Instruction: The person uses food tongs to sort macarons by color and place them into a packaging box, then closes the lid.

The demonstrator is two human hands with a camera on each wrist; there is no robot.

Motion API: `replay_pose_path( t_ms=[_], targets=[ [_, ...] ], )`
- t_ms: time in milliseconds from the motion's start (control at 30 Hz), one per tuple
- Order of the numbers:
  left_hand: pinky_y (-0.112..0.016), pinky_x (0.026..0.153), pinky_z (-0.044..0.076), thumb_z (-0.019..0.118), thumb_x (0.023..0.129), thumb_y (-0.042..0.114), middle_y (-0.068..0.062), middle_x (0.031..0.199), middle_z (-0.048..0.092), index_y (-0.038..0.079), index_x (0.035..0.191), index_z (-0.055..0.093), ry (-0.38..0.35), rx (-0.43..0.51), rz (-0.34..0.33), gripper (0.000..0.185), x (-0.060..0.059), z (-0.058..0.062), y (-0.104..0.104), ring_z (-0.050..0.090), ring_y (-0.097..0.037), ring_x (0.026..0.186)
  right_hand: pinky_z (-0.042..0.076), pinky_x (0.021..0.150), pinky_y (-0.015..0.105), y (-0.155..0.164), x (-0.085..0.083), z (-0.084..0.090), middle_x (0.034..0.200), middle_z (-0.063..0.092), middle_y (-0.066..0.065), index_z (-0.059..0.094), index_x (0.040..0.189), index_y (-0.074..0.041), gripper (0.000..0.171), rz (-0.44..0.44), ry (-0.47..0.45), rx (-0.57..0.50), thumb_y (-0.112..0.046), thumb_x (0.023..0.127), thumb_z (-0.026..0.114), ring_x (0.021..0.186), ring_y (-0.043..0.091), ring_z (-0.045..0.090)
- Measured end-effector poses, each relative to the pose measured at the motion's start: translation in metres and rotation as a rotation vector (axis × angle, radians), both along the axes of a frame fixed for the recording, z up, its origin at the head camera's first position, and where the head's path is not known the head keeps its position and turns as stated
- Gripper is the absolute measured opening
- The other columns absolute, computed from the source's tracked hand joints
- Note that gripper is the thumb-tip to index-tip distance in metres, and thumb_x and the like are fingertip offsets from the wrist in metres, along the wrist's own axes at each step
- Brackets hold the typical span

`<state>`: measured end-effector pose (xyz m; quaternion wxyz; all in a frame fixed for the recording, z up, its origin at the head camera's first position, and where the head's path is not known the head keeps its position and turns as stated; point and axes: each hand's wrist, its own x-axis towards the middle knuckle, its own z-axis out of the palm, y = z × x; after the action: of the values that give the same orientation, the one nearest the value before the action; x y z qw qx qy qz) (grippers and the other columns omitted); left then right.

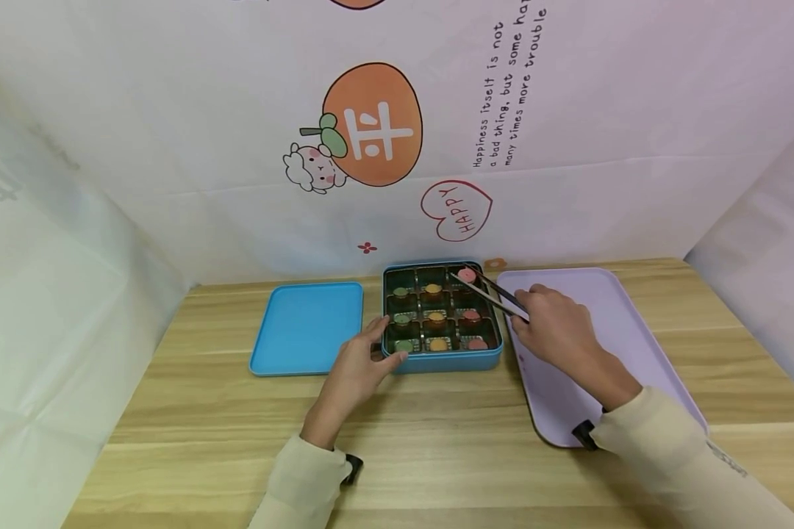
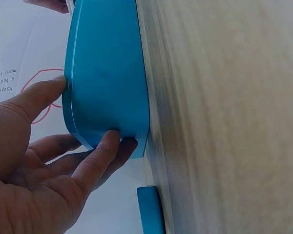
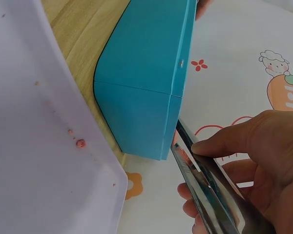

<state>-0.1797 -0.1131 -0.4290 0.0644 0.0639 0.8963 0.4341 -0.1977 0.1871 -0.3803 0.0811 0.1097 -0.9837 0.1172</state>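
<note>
A blue tin box (image 1: 445, 360) stands mid-table, its compartments holding several small round cakes: green on the left, orange in the middle, pink on the right. My left hand (image 1: 387, 344) holds the box's near left corner, thumb on the rim and fingers on the wall (image 2: 83, 114). My right hand (image 1: 526, 312) grips metal tongs (image 1: 490, 292) over the box's right side. The tong tips are at a pink cake (image 1: 465, 275) in the far right compartment. In the right wrist view the tongs (image 3: 205, 195) pass just beside the box wall (image 3: 141, 83).
The blue lid (image 1: 307, 327) lies flat left of the box. A lilac tray (image 1: 609, 330) with a few pink crumbs (image 3: 80, 143) lies to the right, under my right forearm. Printed white cloth walls close in the wooden table (image 1: 437, 441) behind and at both sides.
</note>
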Motion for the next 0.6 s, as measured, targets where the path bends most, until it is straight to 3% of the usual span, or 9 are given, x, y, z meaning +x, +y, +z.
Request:
replay_pose_path(
  t_ms=[167, 233, 333, 400, 533, 600],
  targets=[
    [-0.044, 0.092, 0.045, 0.076, 0.099, 0.029, -0.011, 0.172, 0.032, 0.012, 0.163, 0.040, -0.004, -0.005, 0.001, 0.075, -0.0004, 0.0006, -0.0002, 0.054, -0.036, 0.136, 0.053, 0.052, 0.050, -0.0007, -0.0018, -0.0008, 0.100, 0.072, 0.024, 0.072, 0.123, 0.008, 0.036, 0.001, 0.002, 0.007, -0.011, 0.093, 0.071, 0.079, 0.037, 0.070],
    [-0.043, 0.089, 0.045, 0.076, 0.099, 0.029, -0.011, 0.172, 0.032, 0.012, 0.163, 0.039, -0.005, -0.005, 0.001, 0.075, -0.0007, 0.0008, -0.0003, 0.061, -0.035, 0.117, 0.053, 0.052, 0.050, -0.0009, -0.0024, -0.0010, 0.099, 0.072, 0.024, 0.072, 0.123, 0.008, 0.035, 0.003, 0.002, 0.008, -0.011, 0.093, 0.071, 0.079, 0.037, 0.070],
    [-0.040, 0.081, 0.045, 0.076, 0.099, 0.029, -0.011, 0.172, 0.032, 0.011, 0.163, 0.040, 0.000, -0.006, -0.003, 0.075, -0.0013, 0.0012, -0.0005, 0.059, -0.024, 0.087, 0.052, 0.051, 0.049, -0.0012, -0.0027, -0.0009, 0.098, 0.071, 0.023, 0.073, 0.122, 0.007, 0.034, 0.003, 0.003, 0.013, -0.011, 0.093, 0.070, 0.079, 0.037, 0.069],
    [-0.037, 0.073, 0.044, 0.076, 0.099, 0.028, -0.011, 0.172, 0.031, 0.011, 0.163, 0.039, -0.002, 0.000, -0.006, 0.075, -0.0018, 0.0013, -0.0007, 0.045, -0.020, 0.065, 0.052, 0.051, 0.049, -0.0014, -0.0025, -0.0007, 0.098, 0.071, 0.023, 0.073, 0.122, 0.007, 0.034, 0.002, 0.004, 0.015, -0.011, 0.093, 0.070, 0.078, 0.037, 0.069],
    [-0.034, 0.064, 0.041, 0.076, 0.099, 0.028, -0.012, 0.172, 0.030, 0.011, 0.163, 0.038, -0.010, 0.004, -0.013, 0.076, -0.0017, 0.0009, -0.0008, 0.035, -0.014, 0.051, 0.051, 0.050, 0.049, -0.0014, -0.0021, -0.0008, 0.098, 0.071, 0.024, 0.073, 0.121, 0.007, 0.034, 0.004, 0.009, 0.021, -0.010, 0.092, 0.071, 0.079, 0.037, 0.069],
    [-0.035, 0.069, 0.043, 0.076, 0.099, 0.029, -0.011, 0.172, 0.030, 0.011, 0.163, 0.038, -0.012, -0.003, -0.014, 0.076, -0.0013, 0.0006, -0.0008, 0.037, -0.015, 0.055, 0.052, 0.050, 0.049, -0.0015, -0.0019, -0.0010, 0.098, 0.072, 0.024, 0.073, 0.120, 0.007, 0.034, 0.005, 0.010, 0.024, -0.010, 0.092, 0.072, 0.079, 0.037, 0.069]
  ],
)
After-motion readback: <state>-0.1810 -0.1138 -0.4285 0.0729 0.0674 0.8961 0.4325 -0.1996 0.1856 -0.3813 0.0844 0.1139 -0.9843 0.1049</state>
